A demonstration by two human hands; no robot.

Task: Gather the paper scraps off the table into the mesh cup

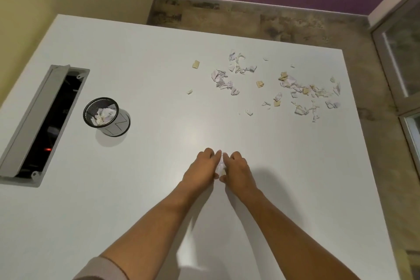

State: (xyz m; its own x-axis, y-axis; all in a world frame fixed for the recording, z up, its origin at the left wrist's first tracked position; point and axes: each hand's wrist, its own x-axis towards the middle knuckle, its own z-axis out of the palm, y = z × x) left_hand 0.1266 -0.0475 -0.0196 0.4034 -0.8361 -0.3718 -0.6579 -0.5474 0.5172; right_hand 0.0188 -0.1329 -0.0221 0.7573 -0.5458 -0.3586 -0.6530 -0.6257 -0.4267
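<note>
both forearms reach in from the near edge, the left hand (201, 167) and right hand (236, 169) pressed together, fingers curled round a small wad of scraps (220, 166) just above the table (159, 63). the mesh cup (105, 116), already part filled, stands well apart to the left, so loose bits could slip out between the palms on the carry, or miss its narrow rim. many paper scraps (295, 93) lie scattered far right, some near the edge where a sweep could knock them off. how much the hands hold is hidden. an open cable hatch (45, 120) beside the cup could swallow strays.
</note>
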